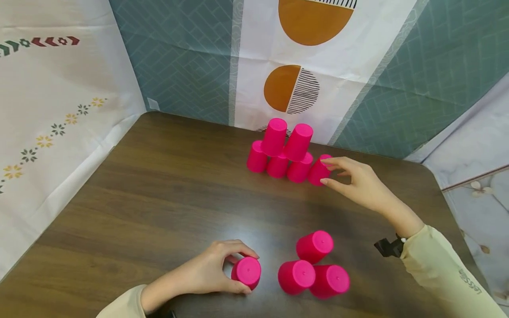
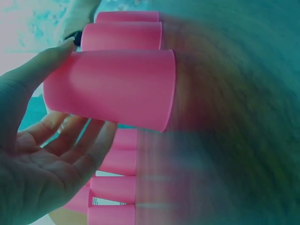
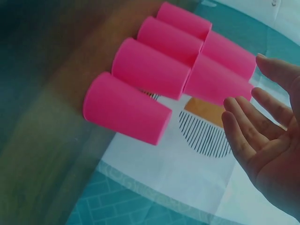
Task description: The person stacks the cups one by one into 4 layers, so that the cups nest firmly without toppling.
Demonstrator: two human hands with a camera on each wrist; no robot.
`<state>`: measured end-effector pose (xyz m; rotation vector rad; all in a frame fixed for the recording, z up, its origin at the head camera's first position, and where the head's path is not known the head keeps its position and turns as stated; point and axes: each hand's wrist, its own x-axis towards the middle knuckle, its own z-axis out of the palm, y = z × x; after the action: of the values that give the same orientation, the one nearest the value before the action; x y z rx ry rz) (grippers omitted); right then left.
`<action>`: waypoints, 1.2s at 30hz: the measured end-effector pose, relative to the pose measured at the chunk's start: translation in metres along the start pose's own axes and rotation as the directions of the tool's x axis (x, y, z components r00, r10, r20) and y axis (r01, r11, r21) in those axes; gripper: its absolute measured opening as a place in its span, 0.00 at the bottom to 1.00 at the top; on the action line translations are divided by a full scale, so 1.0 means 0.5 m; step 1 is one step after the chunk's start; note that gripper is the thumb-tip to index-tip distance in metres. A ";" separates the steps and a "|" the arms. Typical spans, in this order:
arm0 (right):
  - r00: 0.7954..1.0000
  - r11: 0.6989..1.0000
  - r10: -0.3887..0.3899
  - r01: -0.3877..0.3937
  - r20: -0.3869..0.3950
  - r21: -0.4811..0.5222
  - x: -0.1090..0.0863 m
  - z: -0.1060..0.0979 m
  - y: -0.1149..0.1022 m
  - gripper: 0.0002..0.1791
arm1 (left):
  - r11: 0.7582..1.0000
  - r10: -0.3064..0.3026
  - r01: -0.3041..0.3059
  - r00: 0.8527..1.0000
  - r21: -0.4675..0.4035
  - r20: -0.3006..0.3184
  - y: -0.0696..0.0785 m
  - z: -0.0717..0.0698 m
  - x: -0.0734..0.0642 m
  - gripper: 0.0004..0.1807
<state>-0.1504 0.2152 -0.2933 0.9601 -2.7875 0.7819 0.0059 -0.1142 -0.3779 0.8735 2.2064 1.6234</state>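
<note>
My left hand [image 1: 210,269] grips an upside-down pink cup [image 1: 247,271] at the near side of the table; in the left wrist view the thumb lies along one side of this cup [image 2: 110,89] and the fingers along the other. At the far side, several pink cups stand upside down in a row, with two more, among them an upper cup [image 1: 299,141], bridging them. The right hand [image 1: 358,183] is beside the end cup [image 1: 318,171] of that row. Seen from the right wrist, its fingers are spread, apart from this end cup [image 3: 126,110], and hold nothing.
Three more upside-down pink cups, including a rear one [image 1: 314,246], cluster to the right of my left hand. The brown wooden table [image 1: 159,198] meets a patterned cloth [image 1: 191,66] behind the stacked cups. A white cloth [image 1: 51,88] hangs along the left edge.
</note>
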 end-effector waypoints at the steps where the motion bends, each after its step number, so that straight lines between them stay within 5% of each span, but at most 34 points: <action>1: 1.000 1.000 -0.003 0.003 0.001 0.004 -0.009 0.004 -0.003 0.25 | 1.000 0.001 -0.001 1.000 0.003 0.001 -0.002 -0.002 0.001 0.25; 7: 0.999 1.000 -0.006 0.005 0.046 0.022 -0.070 0.026 -0.025 0.26 | 0.998 -0.024 0.026 0.999 0.065 -0.031 -0.002 -0.025 0.018 0.25; 13: 0.995 0.997 -0.012 0.004 0.095 0.083 -0.133 0.050 -0.046 0.29 | 0.988 -0.009 0.019 0.997 0.150 -0.070 0.017 -0.065 0.067 0.26; 20: 0.982 0.990 -0.032 0.005 0.186 0.143 -0.179 0.061 -0.057 0.30 | 0.997 -0.021 0.027 0.996 0.066 -0.090 0.060 -0.092 0.194 0.28; 27: 0.977 0.976 -0.079 0.036 0.200 0.213 -0.189 0.077 -0.055 0.32 | 0.998 0.065 -0.063 0.988 0.018 -0.138 0.113 -0.069 0.324 0.31; 36: 0.979 0.975 -0.136 0.104 0.153 0.199 -0.198 0.095 -0.056 0.33 | 0.969 0.160 -0.133 0.980 0.210 -0.116 0.158 -0.052 0.430 0.28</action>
<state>-0.0509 0.2275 -0.3465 1.2691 -2.7962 1.0078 -0.1520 0.0112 -0.2664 1.0331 2.4859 1.5832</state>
